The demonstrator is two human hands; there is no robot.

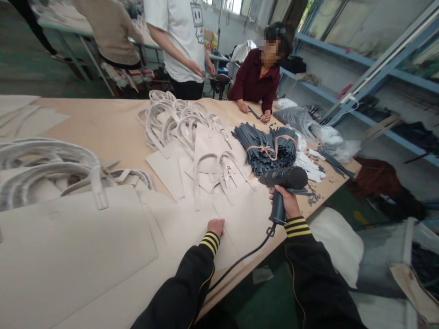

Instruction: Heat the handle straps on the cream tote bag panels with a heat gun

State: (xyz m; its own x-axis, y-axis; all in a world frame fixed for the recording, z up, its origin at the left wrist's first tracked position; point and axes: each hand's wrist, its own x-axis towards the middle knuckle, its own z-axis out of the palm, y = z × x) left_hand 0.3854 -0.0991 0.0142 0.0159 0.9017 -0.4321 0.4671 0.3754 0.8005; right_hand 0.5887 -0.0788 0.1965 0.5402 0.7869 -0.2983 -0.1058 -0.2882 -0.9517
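My right hand (290,201) is wrapped round the grip of a black heat gun (283,177), held above the table's near edge with its nozzle to the left. From the grip's base a black cord (245,257) runs down to the left. Closed in a fist, my left hand (216,226) rests over a flat beige bag panel (192,224); what it holds, if anything, is hidden. Just beyond lie beige panels with strap handles (209,157). Behind the heat gun sits a bundle of dark grey strips (267,151) tied with pink bands.
Coiled pale straps (48,160) and a large beige panel (75,246) cover the table's left. Piled handles (171,114) lie at the far side. A co-worker in maroon (257,75) handles a dark strip there; another person in white (181,41) stands behind. White sacks (338,242) stand right.
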